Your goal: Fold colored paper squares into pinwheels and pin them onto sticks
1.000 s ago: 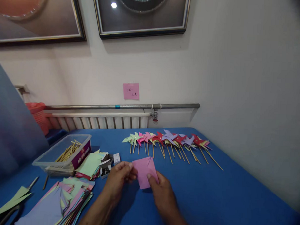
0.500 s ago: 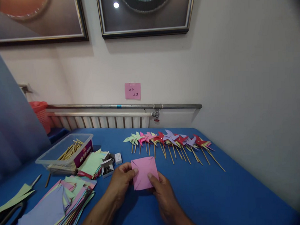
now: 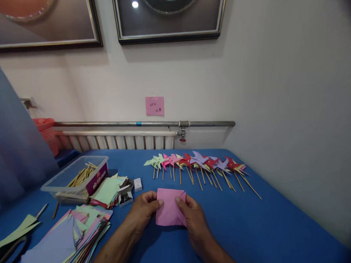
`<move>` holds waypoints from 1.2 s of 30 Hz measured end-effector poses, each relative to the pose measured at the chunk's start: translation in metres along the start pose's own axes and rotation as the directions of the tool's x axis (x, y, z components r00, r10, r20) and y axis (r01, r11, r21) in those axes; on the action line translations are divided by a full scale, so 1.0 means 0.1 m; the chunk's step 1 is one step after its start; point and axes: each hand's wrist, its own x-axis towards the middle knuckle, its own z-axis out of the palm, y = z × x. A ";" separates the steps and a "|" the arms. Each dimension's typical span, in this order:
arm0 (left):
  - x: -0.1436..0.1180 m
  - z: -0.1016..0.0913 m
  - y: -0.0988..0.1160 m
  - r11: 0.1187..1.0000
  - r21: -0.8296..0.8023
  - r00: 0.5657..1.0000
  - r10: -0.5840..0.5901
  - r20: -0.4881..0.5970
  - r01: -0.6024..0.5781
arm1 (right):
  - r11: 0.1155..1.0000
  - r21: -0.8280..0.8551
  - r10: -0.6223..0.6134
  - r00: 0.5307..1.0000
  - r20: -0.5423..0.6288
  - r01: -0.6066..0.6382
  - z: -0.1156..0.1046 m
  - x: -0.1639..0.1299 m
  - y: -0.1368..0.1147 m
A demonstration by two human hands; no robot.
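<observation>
A square sheet of pink paper (image 3: pixel 169 215) is held between my two hands above the blue table. My left hand (image 3: pixel 145 207) pinches its left edge, with the thumb on top. On the right edge, my right hand (image 3: pixel 191 214) grips the same sheet, thumb also on the face. Diagonal cuts run in from some of the corners, and the one at the upper right shows most clearly. The fingers behind the sheet are hidden.
Finished paper pinwheels (image 3: pixel 199 159) on sticks lie in a row at the back. To the left are a clear plastic box (image 3: pixel 54 185) of sticks, a small open box (image 3: pixel 125 197) of dark pins, stacked coloured paper (image 3: pixel 53 242) and black-handled scissors (image 3: pixel 20 245).
The pink sheet has turned slightly and dropped a little, so its top edge is now level. Both hands have shifted their hold along the edges.
</observation>
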 end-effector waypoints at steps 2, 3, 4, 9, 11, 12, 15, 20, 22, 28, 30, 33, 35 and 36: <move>-0.03 0.02 0.00 1.000 -0.010 1.000 -0.021 0.014 0.021 | 1.000 0.020 -0.003 1.000 -0.013 0.003 0.03 -0.01 0.00; -0.03 0.03 -0.01 0.999 -0.016 1.000 -0.027 0.015 0.028 | 1.000 0.031 -0.005 1.000 -0.014 0.005 0.04 -0.02 0.00; -0.04 0.04 -0.01 0.999 -0.022 0.999 -0.031 0.013 0.031 | 0.999 0.040 -0.007 1.000 -0.012 0.008 0.05 -0.03 0.00; -0.08 0.08 0.03 0.997 -0.031 0.997 -0.064 0.040 0.065 | 0.998 0.063 0.010 1.000 0.004 -0.010 0.07 -0.05 0.00; -0.10 0.10 0.09 0.995 -0.030 0.995 -0.094 0.028 0.095 | 0.996 0.086 0.021 1.000 0.019 -0.022 0.09 -0.08 -0.02; -0.12 0.10 0.12 0.994 -0.033 0.995 -0.102 0.013 0.102 | 0.994 0.102 0.023 0.999 0.030 -0.026 0.10 -0.09 -0.04; -0.15 0.13 0.17 0.994 -0.051 0.995 -0.100 -0.013 0.099 | 0.989 0.142 0.034 0.997 0.069 -0.043 0.13 -0.15 -0.12; -0.17 0.17 0.19 0.992 -0.079 0.995 -0.099 -0.012 0.098 | 0.987 0.146 0.054 0.992 0.112 -0.070 0.17 -0.21 -0.13; -0.18 0.18 0.20 0.992 -0.086 0.995 -0.097 -0.010 0.096 | 0.988 0.146 0.044 0.995 0.092 -0.057 0.16 -0.19 -0.08; -0.17 0.17 0.22 0.989 -0.135 0.997 -0.059 -0.043 0.052 | 0.989 0.146 0.021 0.997 0.072 -0.031 0.13 -0.15 0.00; -0.16 0.17 0.22 0.990 -0.128 0.996 -0.067 -0.065 0.058 | 0.986 0.162 0.028 0.995 0.094 -0.043 0.14 -0.17 -0.03; -0.16 0.17 0.23 0.988 -0.139 0.993 -0.079 -0.087 0.066 | 0.979 0.194 0.045 0.991 0.127 -0.069 0.19 -0.22 -0.09; -0.16 0.17 0.25 0.987 -0.148 0.993 -0.075 -0.092 0.061 | 0.977 0.196 0.062 0.989 0.135 -0.088 0.21 -0.25 -0.11; -0.17 0.17 0.27 0.987 -0.148 0.993 -0.074 -0.089 0.060 | 0.977 0.189 0.072 0.988 0.136 -0.097 0.21 -0.26 -0.11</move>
